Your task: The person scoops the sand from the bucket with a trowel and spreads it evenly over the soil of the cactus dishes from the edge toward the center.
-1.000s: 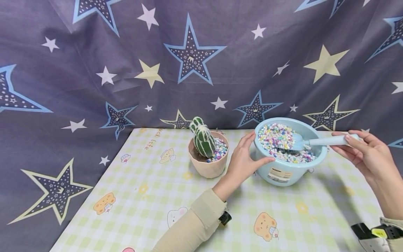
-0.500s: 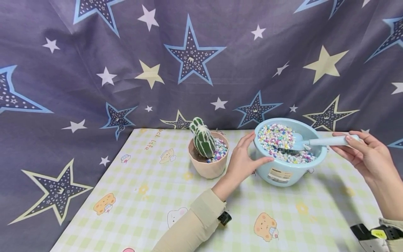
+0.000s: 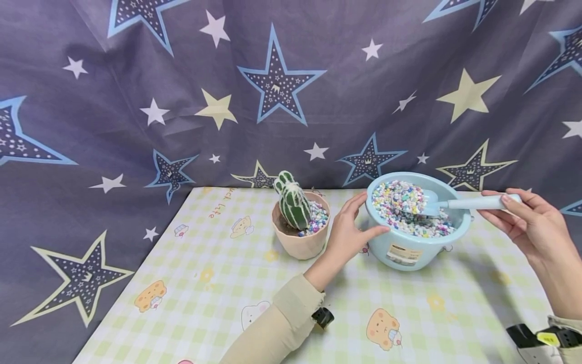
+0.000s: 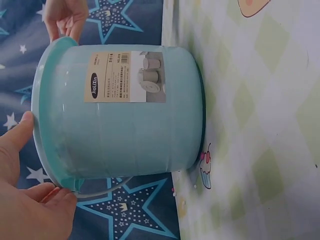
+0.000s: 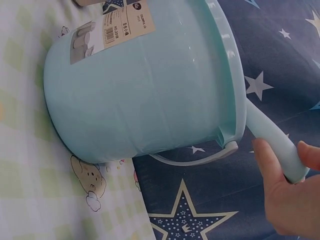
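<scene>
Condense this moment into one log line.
left hand: holds bucket by rim | right hand: holds scoop by handle | scoop: loaded with granules, at bucket mouth | cactus pot: left of bucket, holds some granules

We have room on the tablecloth (image 3: 182, 253) left of the plant pot (image 3: 301, 246) and on the near side of the bucket (image 3: 429, 252). Gap between them: left hand (image 3: 345, 233) blocks us. Right of bucket: scoop (image 3: 477, 202) and right hand (image 3: 536, 222) block. Curtain (image 3: 182, 65) closes off far side.

Pebbles (image 3: 406, 197) now mound more distinctly on the scoop (image 3: 461, 203); the left hand (image 3: 346, 233) has edged leftward.
</scene>
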Action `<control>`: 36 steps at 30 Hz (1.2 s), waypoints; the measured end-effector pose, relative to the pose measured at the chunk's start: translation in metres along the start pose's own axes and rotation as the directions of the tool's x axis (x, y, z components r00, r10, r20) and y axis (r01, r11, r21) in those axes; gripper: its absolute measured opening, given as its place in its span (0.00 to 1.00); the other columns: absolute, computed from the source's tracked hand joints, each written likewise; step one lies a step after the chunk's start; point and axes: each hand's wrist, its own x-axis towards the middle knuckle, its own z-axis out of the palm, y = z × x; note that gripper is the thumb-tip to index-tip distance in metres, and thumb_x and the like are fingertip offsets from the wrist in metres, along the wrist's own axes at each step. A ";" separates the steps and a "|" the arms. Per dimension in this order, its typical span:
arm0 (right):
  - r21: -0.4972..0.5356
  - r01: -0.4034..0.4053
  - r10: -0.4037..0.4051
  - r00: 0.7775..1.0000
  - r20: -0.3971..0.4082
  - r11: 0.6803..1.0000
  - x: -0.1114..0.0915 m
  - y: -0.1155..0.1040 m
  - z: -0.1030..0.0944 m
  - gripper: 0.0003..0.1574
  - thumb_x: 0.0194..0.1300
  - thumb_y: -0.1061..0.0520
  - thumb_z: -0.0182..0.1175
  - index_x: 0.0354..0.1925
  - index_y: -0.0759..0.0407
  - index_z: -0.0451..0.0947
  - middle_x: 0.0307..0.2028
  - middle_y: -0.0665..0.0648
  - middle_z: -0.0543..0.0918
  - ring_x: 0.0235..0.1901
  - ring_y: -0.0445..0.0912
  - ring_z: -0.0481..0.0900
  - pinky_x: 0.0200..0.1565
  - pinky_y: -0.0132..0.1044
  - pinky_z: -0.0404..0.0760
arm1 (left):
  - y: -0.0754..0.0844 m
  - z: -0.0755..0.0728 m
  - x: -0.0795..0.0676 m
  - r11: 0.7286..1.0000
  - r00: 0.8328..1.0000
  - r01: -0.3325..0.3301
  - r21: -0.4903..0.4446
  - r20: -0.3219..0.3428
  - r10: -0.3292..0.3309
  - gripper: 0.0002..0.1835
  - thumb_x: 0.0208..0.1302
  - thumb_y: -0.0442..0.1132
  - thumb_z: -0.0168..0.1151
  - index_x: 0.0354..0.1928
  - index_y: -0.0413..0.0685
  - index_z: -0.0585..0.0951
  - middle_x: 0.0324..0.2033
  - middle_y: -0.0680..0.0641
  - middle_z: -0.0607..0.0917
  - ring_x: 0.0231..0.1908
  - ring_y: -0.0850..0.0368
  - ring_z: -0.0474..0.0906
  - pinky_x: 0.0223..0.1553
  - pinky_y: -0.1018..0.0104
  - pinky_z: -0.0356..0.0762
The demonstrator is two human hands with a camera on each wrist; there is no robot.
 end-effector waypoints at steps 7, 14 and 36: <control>0.019 -0.003 0.003 1.000 -0.014 1.000 -0.002 -0.002 0.003 0.20 0.73 0.76 0.38 0.40 0.73 0.79 0.42 0.74 0.87 0.40 0.63 0.88 0.42 0.52 0.88 | 0.000 -0.002 -0.002 0.999 1.000 -0.018 -0.028 0.005 0.019 0.42 0.55 0.42 0.77 0.71 0.43 0.69 0.71 0.46 0.70 0.71 0.55 0.67 0.71 0.69 0.66; 0.025 0.002 -0.002 1.000 -0.006 1.000 -0.002 -0.003 0.004 0.20 0.74 0.76 0.38 0.41 0.74 0.78 0.42 0.74 0.87 0.40 0.64 0.88 0.42 0.52 0.88 | 0.000 -0.005 -0.003 0.998 1.000 -0.010 -0.059 -0.002 0.010 0.41 0.55 0.42 0.77 0.70 0.45 0.70 0.70 0.48 0.72 0.71 0.55 0.68 0.71 0.68 0.66; 0.045 0.000 -0.001 1.000 0.023 0.999 0.000 -0.002 0.008 0.20 0.74 0.76 0.37 0.41 0.74 0.77 0.43 0.75 0.86 0.40 0.65 0.88 0.42 0.53 0.88 | 0.011 -0.020 -0.009 0.993 0.999 -0.030 -0.110 -0.017 0.029 0.40 0.55 0.41 0.77 0.70 0.51 0.71 0.69 0.49 0.72 0.70 0.54 0.69 0.71 0.66 0.67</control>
